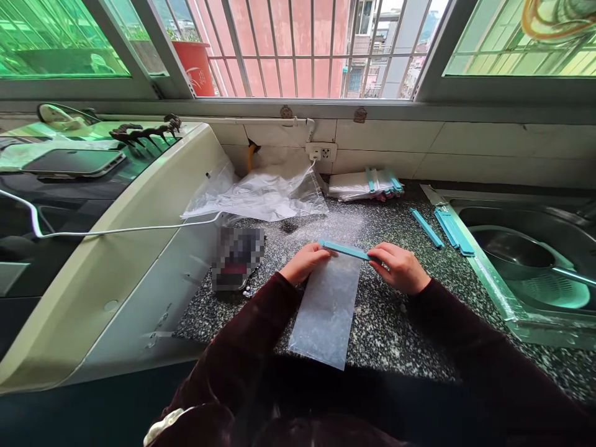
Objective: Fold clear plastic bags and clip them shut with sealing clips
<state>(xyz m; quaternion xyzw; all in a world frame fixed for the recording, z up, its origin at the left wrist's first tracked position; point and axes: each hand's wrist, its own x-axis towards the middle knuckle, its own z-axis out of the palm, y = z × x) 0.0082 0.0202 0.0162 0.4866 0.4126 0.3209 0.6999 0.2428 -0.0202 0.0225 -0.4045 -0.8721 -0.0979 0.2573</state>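
A blue plastic strip (348, 251) runs along the top edge of a clear plastic bag (327, 310) in front of me. My left hand (303, 263) pinches the strip's left end, thumb uppermost, together with the bag's top corner. At the other end, my right hand (398, 267) has its thumb and fingers closed on the strip. The bag hangs flat below the strip towards me, over the speckled counter (386, 329). How far the strip is fitted over the bag's edge I cannot tell.
Loose blue strips (452, 232) lie right, beside the metal sink (540, 326) holding a pan (510, 247). Behind are a stack of bags (356, 185) and crumpled plastic (265, 192). A blurred-out phone-like object (237, 257) and a white cable (130, 231) are left.
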